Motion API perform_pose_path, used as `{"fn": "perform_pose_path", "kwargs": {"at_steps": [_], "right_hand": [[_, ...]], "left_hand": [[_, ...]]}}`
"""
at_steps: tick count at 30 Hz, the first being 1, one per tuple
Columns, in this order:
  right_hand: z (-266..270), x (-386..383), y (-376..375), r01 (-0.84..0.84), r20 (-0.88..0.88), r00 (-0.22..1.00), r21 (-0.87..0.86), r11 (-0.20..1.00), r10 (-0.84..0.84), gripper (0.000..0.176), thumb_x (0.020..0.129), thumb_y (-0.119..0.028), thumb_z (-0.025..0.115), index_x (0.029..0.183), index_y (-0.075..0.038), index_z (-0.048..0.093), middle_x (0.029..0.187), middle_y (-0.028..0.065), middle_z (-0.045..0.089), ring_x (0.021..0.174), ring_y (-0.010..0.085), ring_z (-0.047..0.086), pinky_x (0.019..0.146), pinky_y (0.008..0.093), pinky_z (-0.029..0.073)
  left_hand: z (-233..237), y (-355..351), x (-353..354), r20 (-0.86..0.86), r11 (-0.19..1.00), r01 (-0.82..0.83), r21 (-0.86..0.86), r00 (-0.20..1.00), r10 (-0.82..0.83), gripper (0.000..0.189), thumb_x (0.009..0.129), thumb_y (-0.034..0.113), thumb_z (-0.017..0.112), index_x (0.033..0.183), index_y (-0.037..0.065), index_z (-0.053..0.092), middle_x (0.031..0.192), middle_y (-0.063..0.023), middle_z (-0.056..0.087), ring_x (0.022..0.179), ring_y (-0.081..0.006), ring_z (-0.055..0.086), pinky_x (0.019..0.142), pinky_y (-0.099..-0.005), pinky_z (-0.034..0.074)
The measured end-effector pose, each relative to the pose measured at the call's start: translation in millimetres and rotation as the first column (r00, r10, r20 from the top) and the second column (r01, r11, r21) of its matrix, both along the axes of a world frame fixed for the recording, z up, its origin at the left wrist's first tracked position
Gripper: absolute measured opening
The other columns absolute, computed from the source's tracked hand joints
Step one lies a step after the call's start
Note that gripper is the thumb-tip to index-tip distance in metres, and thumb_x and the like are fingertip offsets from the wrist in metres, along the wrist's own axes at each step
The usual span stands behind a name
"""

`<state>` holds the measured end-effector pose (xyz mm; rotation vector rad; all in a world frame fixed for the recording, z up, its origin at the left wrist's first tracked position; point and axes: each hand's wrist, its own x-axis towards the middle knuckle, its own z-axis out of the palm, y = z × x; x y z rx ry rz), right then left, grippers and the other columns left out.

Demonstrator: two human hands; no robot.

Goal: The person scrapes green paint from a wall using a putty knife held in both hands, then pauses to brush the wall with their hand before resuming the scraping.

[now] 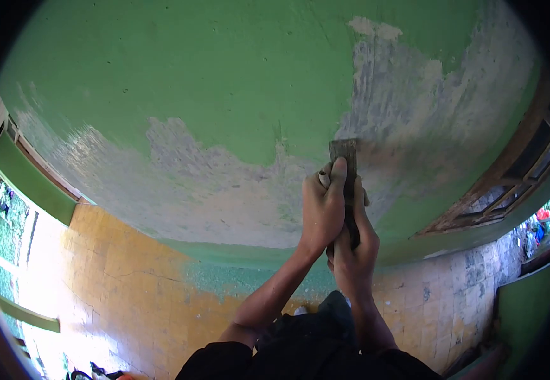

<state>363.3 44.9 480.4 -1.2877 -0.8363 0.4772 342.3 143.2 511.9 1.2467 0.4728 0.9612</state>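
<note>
Both of my hands grip a dark scraper (343, 151), its flat, squared end against the wall. My left hand (323, 215) is closed on its upper part, with the thumb laid along it towards the blade. Lower down and to the right, my right hand (357, 256) wraps round the handle, which is partly hidden by the fingers. The wall (211, 69) around the blade has green paint, with a broad scraped patch (249, 196) of greyish white running left and up to the right of the scraper.
At the right is a wooden-framed window (509, 180). A green bench-like piece (531, 304) stands at lower right. The yellow tiled floor (135, 272) has greenish dust (243, 278) along the wall's foot. Bright openings with green railings (28, 313) lie at left.
</note>
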Motion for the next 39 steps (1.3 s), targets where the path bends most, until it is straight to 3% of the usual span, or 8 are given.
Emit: {"fn": "perform_pose_path", "kwargs": {"at_steps": [6,26,28,29,31,32,34,39], "right_hand": [[4,4,6,0.006,0.024,1.0,-0.001,1.0,-0.006,0.064,0.095,0.007,0.041,0.157,0.005,0.027,0.146,0.0287,0.053,0.138,0.0277,0.05,0.11,0.0335,0.038],[7,6,3,-0.007,0.018,1.0,0.017,1.0,0.007,0.062,0.096,0.007,0.041,0.157,0.006,0.028,0.15,0.0282,0.048,0.141,0.0291,0.046,0.113,0.0346,0.037],[3,9,6,0.019,0.074,0.997,0.043,0.999,-0.022,0.061,0.097,0.006,0.042,0.157,0.003,0.03,0.13,0.0196,0.054,0.111,0.0197,0.045,0.089,0.0303,0.035],[-2,10,8,0.042,0.131,0.99,0.063,0.997,-0.05,0.061,0.098,0.006,0.043,0.158,0.0,0.032,0.111,0.0108,0.059,0.081,0.0102,0.043,0.066,0.0261,0.033],[-7,6,1,0.041,0.118,0.992,0.052,0.998,-0.047,0.06,0.099,0.005,0.043,0.158,0.0,0.032,0.111,0.011,0.059,0.082,0.0105,0.042,0.066,0.0265,0.032],[-4,5,-1,0.014,0.062,0.998,0.039,0.999,-0.017,0.06,0.098,0.006,0.042,0.157,0.003,0.031,0.13,0.02,0.054,0.112,0.0203,0.044,0.09,0.0312,0.034],[8,7,0,-0.023,0.008,1.0,0.044,0.999,0.022,0.06,0.097,0.006,0.041,0.156,0.006,0.029,0.15,0.0292,0.048,0.143,0.0305,0.045,0.115,0.0362,0.035],[10,7,2,-0.001,0.042,0.999,0.006,1.0,0.001,0.06,0.097,0.006,0.041,0.156,0.006,0.029,0.151,0.03,0.047,0.144,0.0316,0.042,0.115,0.0374,0.036]], "left_hand": [[3,7,3,0.005,0.996,-0.019,0.092,1.0,0.019,0.044,0.11,0.029,0.047,0.08,-0.002,0.059,0.064,-0.0088,0.065,0.058,-0.0126,0.061,0.054,-0.0311,0.048],[4,2,5,-0.002,0.999,-0.03,0.042,1.0,0.03,0.048,0.109,0.029,0.047,0.074,-0.002,0.058,0.062,-0.0089,0.064,0.056,-0.0134,0.06,0.052,-0.0312,0.047],[3,4,8,0.011,0.998,-0.034,0.056,0.999,0.033,0.048,0.109,0.029,0.047,0.074,-0.002,0.058,0.062,-0.009,0.064,0.055,-0.0133,0.06,0.052,-0.0315,0.047],[4,3,7,0.018,0.998,-0.035,0.049,0.999,0.034,0.048,0.109,0.029,0.047,0.074,-0.002,0.058,0.062,-0.009,0.063,0.055,-0.0133,0.059,0.052,-0.0317,0.047],[-2,-4,5,0.007,0.999,-0.041,0.02,0.999,0.041,0.048,0.109,0.029,0.048,0.074,-0.002,0.058,0.061,-0.0091,0.063,0.055,-0.0132,0.059,0.051,-0.032,0.047],[-4,-3,6,0.006,0.999,-0.05,0.016,0.999,0.05,0.048,0.109,0.029,0.048,0.074,-0.002,0.058,0.061,-0.009,0.063,0.055,-0.0132,0.059,0.051,-0.0321,0.046],[3,1,9,0.009,0.997,-0.066,0.048,0.998,0.065,0.047,0.108,0.029,0.048,0.074,-0.002,0.058,0.061,-0.0089,0.063,0.055,-0.0131,0.059,0.051,-0.0323,0.046],[-2,0,6,-0.001,0.996,-0.06,0.063,0.998,0.06,0.047,0.108,0.028,0.049,0.073,-0.002,0.058,0.06,-0.0084,0.062,0.054,-0.0132,0.058,0.05,-0.0328,0.046]]}}
